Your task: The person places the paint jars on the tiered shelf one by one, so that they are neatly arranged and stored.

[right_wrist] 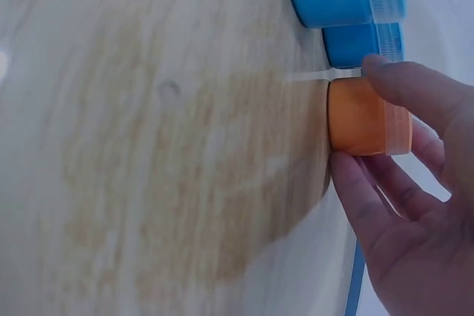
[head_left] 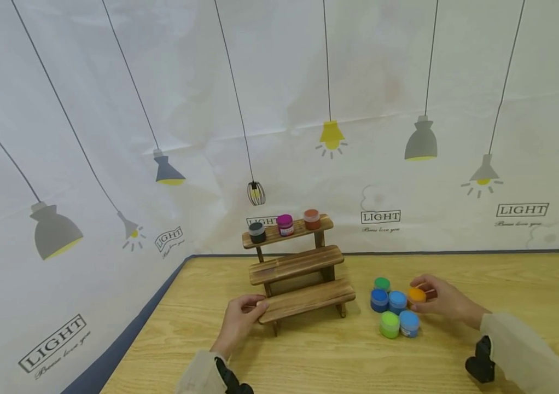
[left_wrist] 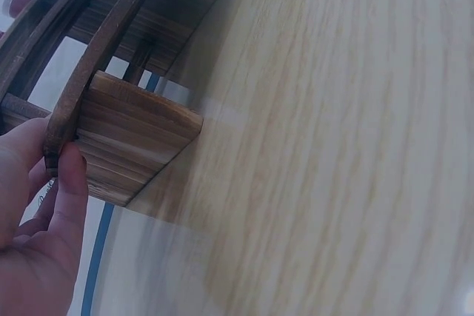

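At the left end of the stepped wooden rack's lowest shelf, my left hand pinches the board between thumb and fingers. The left wrist view shows the thumb and fingertips on either face of that shelf end. My right hand holds an orange paint jar, thumb on one side and fingers on the other; the jar stands on the table. Beside it are a light blue jar, another light blue jar, a dark blue jar, a green jar and a lime jar.
On the rack's top shelf stand a black jar, a magenta jar and a red-brown jar. The middle shelf shows bare wood. A lamp-printed sheet rises behind the wooden table.
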`<control>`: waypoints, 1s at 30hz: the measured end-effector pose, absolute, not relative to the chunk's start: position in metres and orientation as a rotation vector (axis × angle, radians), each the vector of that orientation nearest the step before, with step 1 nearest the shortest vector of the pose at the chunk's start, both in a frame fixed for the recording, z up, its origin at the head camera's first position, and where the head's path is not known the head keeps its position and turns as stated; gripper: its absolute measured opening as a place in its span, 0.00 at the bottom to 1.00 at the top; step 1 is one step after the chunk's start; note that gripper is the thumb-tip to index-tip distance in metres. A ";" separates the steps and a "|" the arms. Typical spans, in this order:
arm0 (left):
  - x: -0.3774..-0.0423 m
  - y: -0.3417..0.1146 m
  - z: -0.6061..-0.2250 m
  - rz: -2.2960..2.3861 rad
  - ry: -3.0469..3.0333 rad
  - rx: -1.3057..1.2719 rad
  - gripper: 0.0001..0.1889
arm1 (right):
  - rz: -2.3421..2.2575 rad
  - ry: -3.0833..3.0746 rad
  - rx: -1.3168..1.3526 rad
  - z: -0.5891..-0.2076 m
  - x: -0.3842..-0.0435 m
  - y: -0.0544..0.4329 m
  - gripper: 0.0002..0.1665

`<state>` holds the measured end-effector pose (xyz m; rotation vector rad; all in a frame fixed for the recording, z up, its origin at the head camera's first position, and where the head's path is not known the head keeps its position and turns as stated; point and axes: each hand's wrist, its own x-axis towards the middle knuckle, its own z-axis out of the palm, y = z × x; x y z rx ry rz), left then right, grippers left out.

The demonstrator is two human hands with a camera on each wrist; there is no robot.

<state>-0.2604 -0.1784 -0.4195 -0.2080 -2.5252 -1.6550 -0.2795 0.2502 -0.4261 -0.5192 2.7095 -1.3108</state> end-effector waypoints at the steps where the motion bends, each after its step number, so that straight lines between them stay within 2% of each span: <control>1: -0.260 -0.179 -0.420 -1.655 -2.524 -0.210 0.16 | -1.318 2.707 -0.534 -0.427 -0.280 0.250 0.32; 6: -0.260 -0.180 -0.421 -1.669 -2.523 -0.222 0.17 | -1.336 2.720 -0.574 -0.428 -0.280 0.249 0.27; 12: -0.248 -0.173 -0.402 -1.686 -2.539 -0.218 0.15 | -1.283 2.776 -0.541 -0.426 -0.279 0.250 0.27; 16: -0.252 -0.174 -0.407 -1.659 -2.539 -0.205 0.15 | -1.232 2.846 -0.572 -0.421 -0.276 0.252 0.28; 19: -0.261 -0.179 -0.420 -1.664 -2.535 -0.209 0.16 | -1.205 2.904 -0.615 -0.413 -0.273 0.254 0.28; 30: -0.263 -0.180 -0.418 -1.710 -2.555 -0.195 0.16 | -1.204 3.013 -0.800 -0.372 -0.268 0.246 0.26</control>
